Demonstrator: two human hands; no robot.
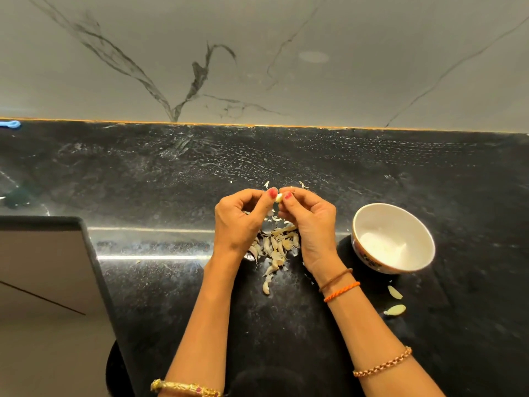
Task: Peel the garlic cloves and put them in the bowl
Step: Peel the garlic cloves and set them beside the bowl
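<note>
From the head view, the left hand [240, 219] and right hand [309, 222] each pinch one garlic clove [278, 197] above the pile of cloves and skins [274, 247], so peelings likely drop there; the bowl [372, 262] waits just right on the dark surface [171, 173].
</note>
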